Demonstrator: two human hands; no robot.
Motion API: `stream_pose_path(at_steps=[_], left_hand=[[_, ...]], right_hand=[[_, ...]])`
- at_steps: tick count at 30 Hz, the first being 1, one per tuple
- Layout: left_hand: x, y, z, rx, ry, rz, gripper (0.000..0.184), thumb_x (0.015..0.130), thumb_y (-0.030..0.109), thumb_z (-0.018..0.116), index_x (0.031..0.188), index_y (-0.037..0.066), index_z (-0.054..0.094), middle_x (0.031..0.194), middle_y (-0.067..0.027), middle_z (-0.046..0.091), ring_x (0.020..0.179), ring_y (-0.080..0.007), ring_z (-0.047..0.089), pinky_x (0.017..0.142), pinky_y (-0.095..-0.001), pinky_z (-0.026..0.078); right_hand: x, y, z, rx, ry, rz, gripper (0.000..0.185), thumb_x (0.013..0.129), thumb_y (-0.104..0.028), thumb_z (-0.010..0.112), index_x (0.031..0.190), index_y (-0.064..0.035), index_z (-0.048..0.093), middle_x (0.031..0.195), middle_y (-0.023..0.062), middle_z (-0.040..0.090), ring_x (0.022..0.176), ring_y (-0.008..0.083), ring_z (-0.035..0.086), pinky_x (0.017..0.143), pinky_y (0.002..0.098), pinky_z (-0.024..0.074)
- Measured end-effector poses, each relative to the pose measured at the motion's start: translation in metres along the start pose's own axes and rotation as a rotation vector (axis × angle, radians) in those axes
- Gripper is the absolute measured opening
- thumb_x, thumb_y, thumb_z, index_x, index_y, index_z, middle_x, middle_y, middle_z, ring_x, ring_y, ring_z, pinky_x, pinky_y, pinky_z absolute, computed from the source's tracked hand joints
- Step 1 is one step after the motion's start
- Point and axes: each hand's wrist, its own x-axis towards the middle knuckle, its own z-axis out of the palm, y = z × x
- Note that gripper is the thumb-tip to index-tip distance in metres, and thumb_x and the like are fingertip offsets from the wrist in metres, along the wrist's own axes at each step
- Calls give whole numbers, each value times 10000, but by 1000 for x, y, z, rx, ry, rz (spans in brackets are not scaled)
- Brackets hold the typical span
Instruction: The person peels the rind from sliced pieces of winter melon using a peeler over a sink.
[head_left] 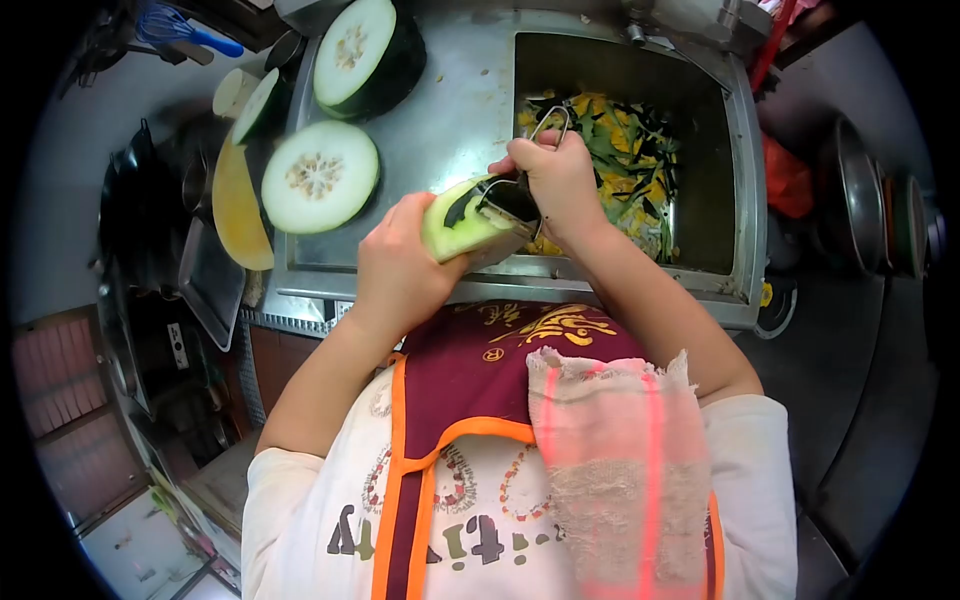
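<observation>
"What do we have in our left hand (405, 250)?"

"A melon piece (455, 240). Our fingers are spread part-way open, gripping its left side. We hold it above the near edge of the steel counter (450, 110), its right end reaching to the left edge of the sink (715, 200)."

"And our right hand (558, 185)?"

"Closed round a peeler (550, 109), with a wire loop jutting out on the far side. The peeler's head is at the right end of the melon piece; whether the blade bites, we cannot tell."

"How does the melon piece look to us?"

"Pale green in places, dark in others."

"What do we see in the sink?"

"Peels (625, 165), dark green and yellow, strewn across the bottom."

"And to our left?"

"Two cut melons on the counter: the near one (320, 178) and the far one (372, 55), seeds showing in both. Left of them are a smaller dark-skinned chunk (257, 108) and, nearer, a long yellow piece (238, 210)."
</observation>
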Motion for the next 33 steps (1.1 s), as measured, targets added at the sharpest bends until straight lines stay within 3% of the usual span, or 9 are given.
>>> stream_pose_path(at_steps=[2,3,4,5,7,10,15,19,33], left_hand=[[-3,-4,1,4,20,18,457,618,122,742,1020,29,545,894,-159,625,819,-335,619,720,-368,495],[-7,-4,1,5,29,27,452,621,121,742,1017,30,545,890,-161,626,813,-333,622,715,-366,496],[-12,-6,2,-14,62,49,444,630,119,743,1016,29,543,885,-164,626,807,-329,626,711,-366,497],[-18,-8,3,-31,98,79,436,638,117,743,1014,29,541,880,-166,626,802,-326,629,706,-366,497],[-22,-7,9,-98,146,38,457,647,114,749,1038,30,528,896,-165,618,816,-318,627,713,-362,496],[-27,-1,13,-70,122,29,490,642,109,755,1061,28,514,913,-163,604,828,-325,615,722,-363,495],[-19,19,17,28,102,83,526,616,116,767,1055,-4,505,933,-167,583,847,-352,592,729,-384,492],[-18,22,21,68,88,108,577,578,120,781,1053,-29,489,921,-167,568,840,-364,579,719,-401,490],[-11,20,24,-44,82,91,563,558,108,788,1031,5,500,915,-165,569,827,-362,578,702,-404,486]], right_hand=[[18,20,-25,78,-33,94,313,774,-131,587,955,89,459,777,159,611,684,185,602,640,278,496],[25,34,-47,-143,147,120,268,785,-158,598,888,74,512,791,153,602,617,204,594,593,294,502],[43,100,-88,-935,478,-289,237,808,-149,602,880,65,531,770,122,585,581,203,579,556,295,503],[35,90,-102,-550,471,-23,227,787,-112,612,889,75,533,790,146,586,615,203,589,551,317,510],[34,62,-105,-35,399,239,210,769,-53,611,910,78,527,797,162,584,653,195,596,558,340,524],[37,8,-86,247,256,201,229,761,-16,596,953,61,499,764,144,582,650,185,583,595,340,527],[-21,-36,1,-107,28,-28,486,687,-111,669,1050,71,401,747,127,607,661,227,598,646,315,486],[-34,-40,8,-475,114,-141,517,694,-184,688,1021,91,396,754,161,615,711,271,628,674,331,497],[-49,-46,15,-473,111,-175,457,710,-140,692,981,70,390,672,129,599,588,205,598,572,305,483]])
